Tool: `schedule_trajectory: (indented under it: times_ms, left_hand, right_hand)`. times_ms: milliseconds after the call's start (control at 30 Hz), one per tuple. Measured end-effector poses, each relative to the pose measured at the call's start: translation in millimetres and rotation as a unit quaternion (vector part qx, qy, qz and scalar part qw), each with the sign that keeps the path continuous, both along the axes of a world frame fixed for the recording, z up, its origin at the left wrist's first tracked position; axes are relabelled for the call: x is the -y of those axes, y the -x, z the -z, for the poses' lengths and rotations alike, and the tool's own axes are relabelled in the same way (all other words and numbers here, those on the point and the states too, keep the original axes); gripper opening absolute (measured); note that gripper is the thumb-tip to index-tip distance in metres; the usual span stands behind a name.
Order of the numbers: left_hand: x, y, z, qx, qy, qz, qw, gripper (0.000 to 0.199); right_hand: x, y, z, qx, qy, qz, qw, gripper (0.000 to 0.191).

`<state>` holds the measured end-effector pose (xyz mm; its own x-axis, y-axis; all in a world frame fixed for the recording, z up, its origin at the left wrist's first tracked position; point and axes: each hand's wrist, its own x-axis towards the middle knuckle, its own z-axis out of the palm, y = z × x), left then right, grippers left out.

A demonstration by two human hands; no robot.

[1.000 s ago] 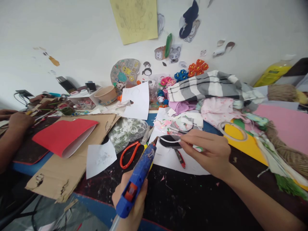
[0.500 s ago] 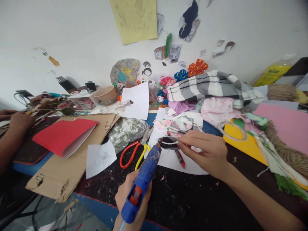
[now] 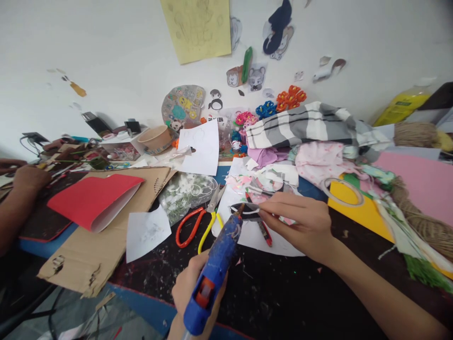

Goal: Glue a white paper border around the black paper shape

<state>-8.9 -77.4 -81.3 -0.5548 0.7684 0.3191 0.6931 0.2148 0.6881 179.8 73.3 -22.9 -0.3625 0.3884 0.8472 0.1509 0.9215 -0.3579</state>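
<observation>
A blue hot glue gun [image 3: 219,264] is wrapped in my left hand [image 3: 187,288], its barrel pointing up and away. Its nozzle is at a small black and white piece [image 3: 250,211]; whether they touch is unclear. The fingertips of my right hand [image 3: 300,224] pinch that piece by its right end, above the white paper [image 3: 283,244]. Under it lies a red and black pen [image 3: 264,232]. Scissors [image 3: 212,210] with one red and one yellow handle rest left of the nozzle.
Another person's hand [image 3: 30,182] is at the far left. Near it are a red sheet [image 3: 92,198] and cardboard [image 3: 88,250]. A tape ring [image 3: 357,200] lies on yellow paper at the right, below heaped checked cloth [image 3: 304,127]. Twine [image 3: 421,222] sits further right.
The glue gun in my left hand has shifted slightly right, its nozzle now over the middle of the black and white piece. My right hand has moved slightly left with the piece.
</observation>
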Motion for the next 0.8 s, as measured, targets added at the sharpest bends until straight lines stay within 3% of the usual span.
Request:
schedule_trajectory:
  times_ms: [167,333,600,800]
  left_hand:
    - [4,-3,-12.0,-0.018,0.057,0.024,0.998,0.021]
    - [3,-8,-18.6,-0.03,0.063,0.043,0.997,0.024]
    - [3,-9,-17.0,-0.064,0.048,0.059,0.995,0.027]
    - [3,-9,-12.8,-0.056,0.051,0.039,0.996,0.023]
  right_hand:
    - [0,1,2.3,0.012,-0.004,-0.001,1.0,0.012]
    - [-1,0,4.1,0.02,-0.006,-0.002,1.0,0.012]
    - [-1,1,2.5,0.02,-0.001,-0.013,1.0,0.011]
    - [-1,1,0.7,0.027,-0.002,-0.01,1.0,0.014]
